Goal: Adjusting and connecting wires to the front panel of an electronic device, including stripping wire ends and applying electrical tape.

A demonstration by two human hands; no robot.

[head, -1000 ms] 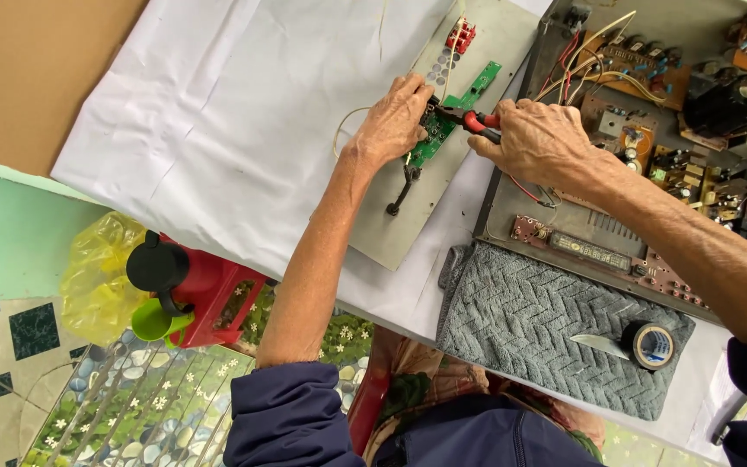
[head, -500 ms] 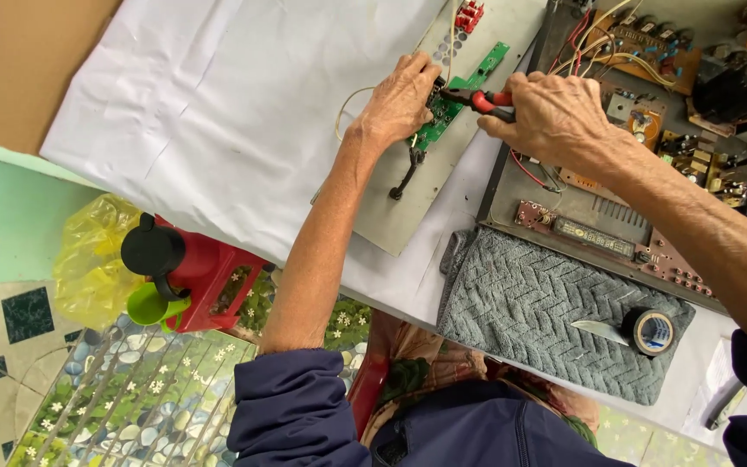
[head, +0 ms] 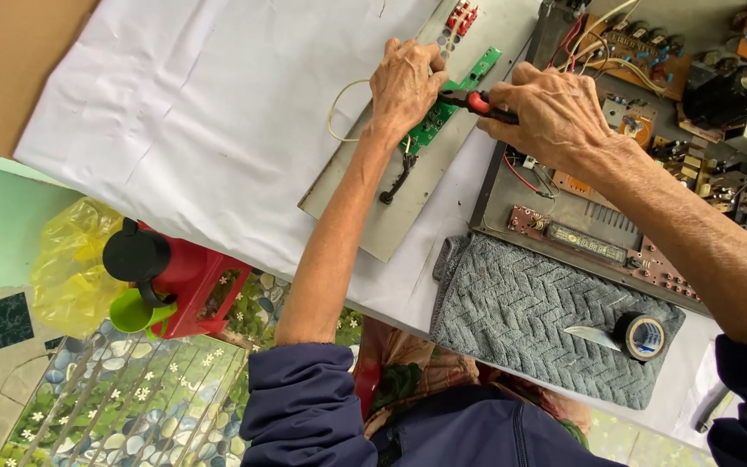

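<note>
Screwdriver [head: 480,104] gripped in right hand [head: 551,112]; left hand [head: 405,82] presses green circuit board [head: 451,108] beneath.

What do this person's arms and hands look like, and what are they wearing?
Both hands, left hand and right hand, are bare: no gloves, rings or watch show. The forearms are bare too, lean and veined. Dark navy sleeves are pushed up to about the elbows on both arms.
</note>
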